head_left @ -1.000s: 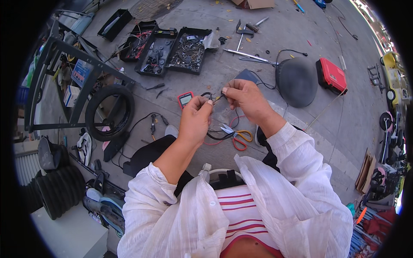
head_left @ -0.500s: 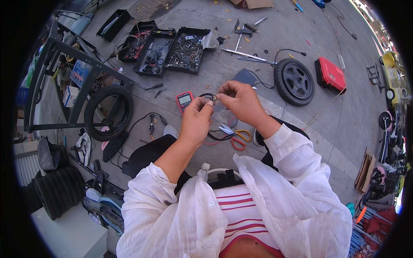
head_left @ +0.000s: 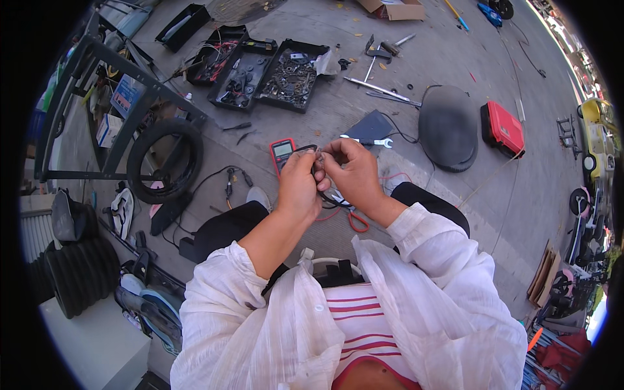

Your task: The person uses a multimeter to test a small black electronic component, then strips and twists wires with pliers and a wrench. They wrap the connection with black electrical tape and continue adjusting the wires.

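My left hand point(head_left: 300, 182) and my right hand point(head_left: 348, 172) meet at the centre, both closed on a black cable point(head_left: 312, 149), pinching its end; the fine detail between the fingertips is too small to make out. Just behind my left hand lies a red-and-black multimeter point(head_left: 281, 150). Scissors with orange handles point(head_left: 357, 221) lie partly hidden under my right hand, among red and black wires. A dark flat box point(head_left: 369, 121) with a silver wrench point(head_left: 380, 142) is beyond my hands.
Black parts trays point(head_left: 292, 78) stand ahead, metal bars point(head_left: 377, 89) beside them. Rightward are a blurred black wheel point(head_left: 447, 127) and a red case point(head_left: 502, 129). A black frame point(head_left: 140, 89), a tyre point(head_left: 166, 127) and stacked tyres point(head_left: 81, 279) crowd the left.
My right hand has moved down and left, closer against my left hand. The silver wrench has come into sight. The wheel looked sharp half a second ago and is blurred again now.
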Motion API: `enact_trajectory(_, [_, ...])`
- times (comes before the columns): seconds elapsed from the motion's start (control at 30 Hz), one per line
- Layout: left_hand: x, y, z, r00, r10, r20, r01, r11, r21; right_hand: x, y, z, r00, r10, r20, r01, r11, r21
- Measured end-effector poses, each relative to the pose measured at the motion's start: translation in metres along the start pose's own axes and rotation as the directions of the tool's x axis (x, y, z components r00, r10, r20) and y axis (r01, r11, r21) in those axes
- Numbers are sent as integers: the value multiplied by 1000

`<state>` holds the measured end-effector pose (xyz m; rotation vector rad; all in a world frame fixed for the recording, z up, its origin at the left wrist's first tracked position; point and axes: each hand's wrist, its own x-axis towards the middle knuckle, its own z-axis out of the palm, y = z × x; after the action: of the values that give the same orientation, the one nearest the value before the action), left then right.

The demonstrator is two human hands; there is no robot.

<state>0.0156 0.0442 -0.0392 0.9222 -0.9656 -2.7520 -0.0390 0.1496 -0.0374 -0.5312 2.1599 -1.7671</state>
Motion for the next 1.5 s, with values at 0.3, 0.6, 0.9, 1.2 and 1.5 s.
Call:
enact_trajectory(0.3, [-7, 11, -5, 990, -110, -84, 119, 987, 107, 9, 5, -18, 678, -643, 357, 713, 455, -534])
enact_trajectory(0.6, [2, 13, -22, 943, -317, -97, 329, 932, 151, 11, 11, -27, 572, -557, 602, 820, 406, -404])
enact_trajectory(0.9, [5, 15, -22, 861, -504, -73, 509, 856, 87, 7, 23, -30, 668, -518, 534, 742, 520, -424])
enact_trajectory(1.2, [-1, 12, -16, 945, -323, 53, 319, 945, 70, 7, 16, -29, 761, -542, 358, 649, 623, -436])
enact_trajectory(1.5, [-3, 14, -13, 959, -232, 163, 236, 972, -5, 8, 8, -24, 793, -571, 212, 604, 696, -387])
